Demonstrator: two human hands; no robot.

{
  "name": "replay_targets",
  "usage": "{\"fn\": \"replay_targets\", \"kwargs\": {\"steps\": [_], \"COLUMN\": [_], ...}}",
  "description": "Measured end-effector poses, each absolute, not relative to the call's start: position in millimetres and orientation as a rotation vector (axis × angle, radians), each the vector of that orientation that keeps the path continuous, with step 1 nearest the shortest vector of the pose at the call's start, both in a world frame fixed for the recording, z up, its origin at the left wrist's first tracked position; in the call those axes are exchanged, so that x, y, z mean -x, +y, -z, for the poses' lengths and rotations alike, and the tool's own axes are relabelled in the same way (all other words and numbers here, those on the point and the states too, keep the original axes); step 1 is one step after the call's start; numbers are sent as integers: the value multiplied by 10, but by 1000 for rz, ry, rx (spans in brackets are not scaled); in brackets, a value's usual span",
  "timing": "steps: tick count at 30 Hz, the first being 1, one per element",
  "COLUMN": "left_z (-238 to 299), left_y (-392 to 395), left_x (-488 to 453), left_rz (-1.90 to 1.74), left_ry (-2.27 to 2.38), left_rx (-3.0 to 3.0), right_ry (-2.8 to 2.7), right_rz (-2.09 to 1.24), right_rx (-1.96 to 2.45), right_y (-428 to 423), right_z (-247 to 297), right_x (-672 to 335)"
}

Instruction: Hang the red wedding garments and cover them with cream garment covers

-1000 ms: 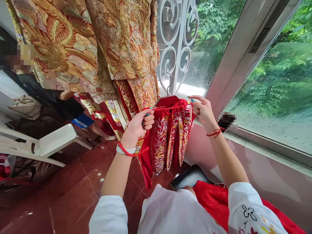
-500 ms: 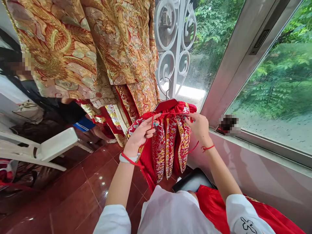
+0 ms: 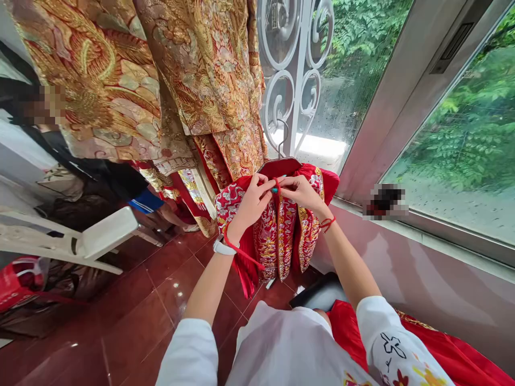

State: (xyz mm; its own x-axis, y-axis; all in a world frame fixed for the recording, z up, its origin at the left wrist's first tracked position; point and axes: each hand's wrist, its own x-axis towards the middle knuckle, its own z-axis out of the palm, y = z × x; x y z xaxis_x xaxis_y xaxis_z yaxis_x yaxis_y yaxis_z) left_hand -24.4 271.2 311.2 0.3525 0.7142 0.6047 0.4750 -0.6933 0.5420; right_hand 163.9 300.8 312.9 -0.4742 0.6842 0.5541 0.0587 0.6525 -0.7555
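A red skirt (image 3: 286, 236) with gold and silver embroidered panels hangs from a dark red hanger (image 3: 280, 165). At the middle of its gathered waist, my left hand (image 3: 254, 202) and my right hand (image 3: 302, 191) meet, fingertips almost touching. Both are closed in a pinch on a thin red cord (image 3: 277, 185), which makes a small loop between them. Part of the cord is hidden behind my fingers. A red string and a pale band (image 3: 223, 247) circle my left wrist; another red string (image 3: 328, 224) is on my right.
Gold embroidered garments (image 3: 209, 69) hang at the upper left, beside a white scrolled grille (image 3: 300, 69). To the right is a window frame (image 3: 398, 102). A white chair (image 3: 108, 230) and a person stand at left. Red cloth (image 3: 348, 327) lies near my lap.
My hands were apart, stretching the cord across the waistband. Now they have come together at its middle, with the cord looped between the fingertips. The view has shifted slightly.
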Motion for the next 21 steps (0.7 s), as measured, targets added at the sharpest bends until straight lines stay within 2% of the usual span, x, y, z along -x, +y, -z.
{"fn": "replay_targets", "kwargs": {"steps": [8,13,16,18,21], "left_z": [-3099,-3102,-3076,-3062,-3073], "left_y": [2809,2712,2652,2652,2683], "left_x": [311,558,596,568,556], "left_rz": [-1454,-1372,-1422,-1451,-1284], "left_ry": [1133,1382,1424,1279,981], "left_rx": [-2481,-2584,-2453,-2257,-1955], "right_ry": [-1948,-1758,-1682,-1621,-1565], "right_rz": [-292,-39,-155,-443,-882], "right_rx": [761,990,980,901,778], "right_y": [3030,2969,2907,2861,2813], "right_z": [-3015,-3013,-3013,-3002,-2985], "right_x": [-1740,-2057,-2055,-1985,-1941]}}
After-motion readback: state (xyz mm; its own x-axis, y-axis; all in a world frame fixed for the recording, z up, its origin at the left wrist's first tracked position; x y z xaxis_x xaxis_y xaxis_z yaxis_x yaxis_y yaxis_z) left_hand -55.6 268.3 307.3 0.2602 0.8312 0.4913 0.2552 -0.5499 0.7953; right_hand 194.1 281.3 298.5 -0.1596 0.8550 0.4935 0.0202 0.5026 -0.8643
